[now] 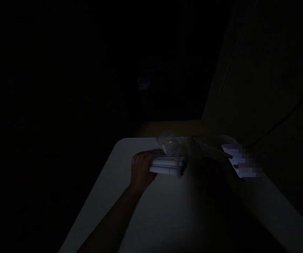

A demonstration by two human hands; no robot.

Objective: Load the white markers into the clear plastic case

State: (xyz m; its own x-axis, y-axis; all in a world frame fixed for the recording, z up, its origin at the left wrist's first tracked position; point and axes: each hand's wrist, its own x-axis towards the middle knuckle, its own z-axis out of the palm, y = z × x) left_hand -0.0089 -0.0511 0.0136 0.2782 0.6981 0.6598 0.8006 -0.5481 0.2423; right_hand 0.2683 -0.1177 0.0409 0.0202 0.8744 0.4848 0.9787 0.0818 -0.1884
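1. The left hand (141, 168) is closing its fingers around the near end of a bundle of white, dark-tipped, cylindrical markers in a clear plastic sleeve or case (166, 166).
2. The bundle is lying crosswise over a pale, round-cornered table (151, 214), its coloured ends pointing to 3 o'clock, the hand covering its 9 o'clock end.
3. It is looking light, with stiff barrels; the smooth plastic is probably inviting slips, so the middle is offering the firmest hold, squeezing gently across the width.
4. At 12 o'clock, just beside it, crumpled transparent plastic packaging (169, 142) is looking soft and nearly weightless.
5. At 3 o'clock the right hand (212, 169) is sinking into shadow near a dim greyish object (210, 149); I cannot tell its opening or hold.
6. Farther towards 3 o'clock, a flat, glowing, partly blurred panel (242, 164) is resting.
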